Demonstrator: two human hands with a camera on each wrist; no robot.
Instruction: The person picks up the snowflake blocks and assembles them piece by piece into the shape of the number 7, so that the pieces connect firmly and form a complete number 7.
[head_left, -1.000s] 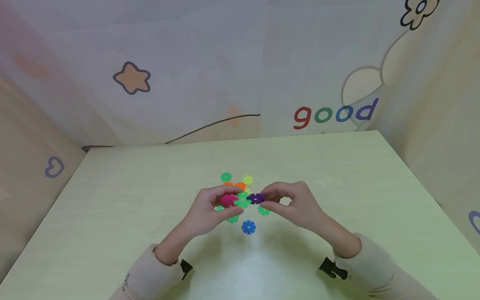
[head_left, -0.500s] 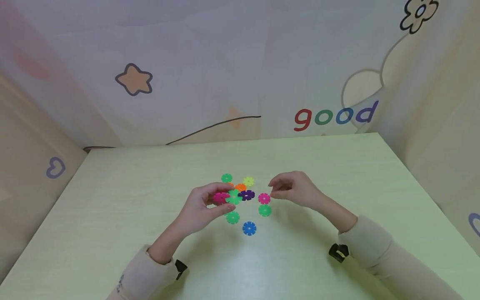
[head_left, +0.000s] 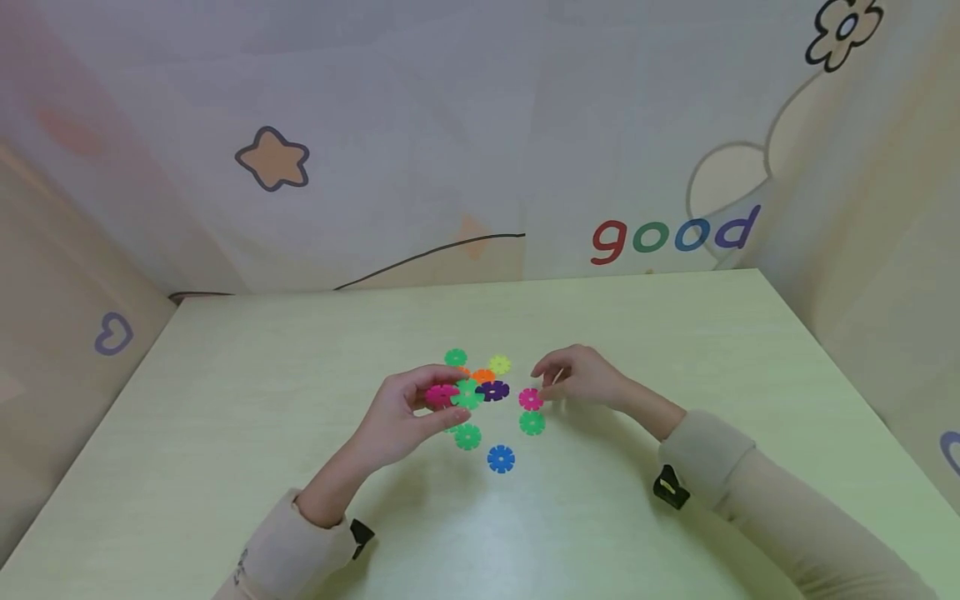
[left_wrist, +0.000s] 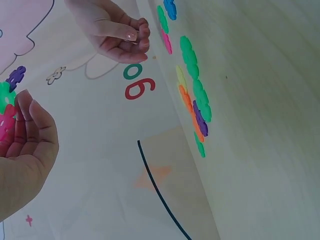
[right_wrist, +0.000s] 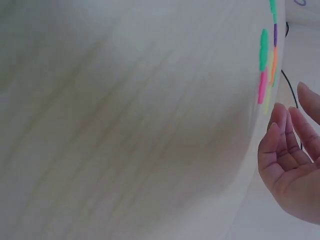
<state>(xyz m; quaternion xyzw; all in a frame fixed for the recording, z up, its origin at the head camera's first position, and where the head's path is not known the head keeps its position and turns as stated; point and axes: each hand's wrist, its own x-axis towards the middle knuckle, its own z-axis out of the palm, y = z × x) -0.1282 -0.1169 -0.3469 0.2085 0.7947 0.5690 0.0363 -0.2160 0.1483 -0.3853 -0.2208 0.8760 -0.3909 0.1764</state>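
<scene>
My left hand [head_left: 397, 421] holds, between thumb and fingers, a joined row of notched plastic snowflake discs above the table. The row runs from a pink disc [head_left: 441, 395] through a light green disc [head_left: 468, 394] to a purple disc [head_left: 492, 391], which sticks out to the right. In the left wrist view the same row, with its purple disc [left_wrist: 15, 77], shows at the left edge. My right hand [head_left: 588, 379] hovers with loosely bent fingers and nothing visible between them. Its fingertips are beside a loose pink disc [head_left: 531, 399]; whether they touch it I cannot tell.
Around the hands lie more loose discs: a blue one [head_left: 501, 459] nearest me, green ones [head_left: 532, 423], an orange one [head_left: 483, 377] and a yellow one [head_left: 500, 364]. Some are partly hidden by the left hand. A printed curtain [head_left: 420, 150] stands behind the pale table [head_left: 300, 350].
My right hand has released the purple disc and moved right, then come down toward the loose pink disc. The left hand has shifted slightly left with the joined discs.
</scene>
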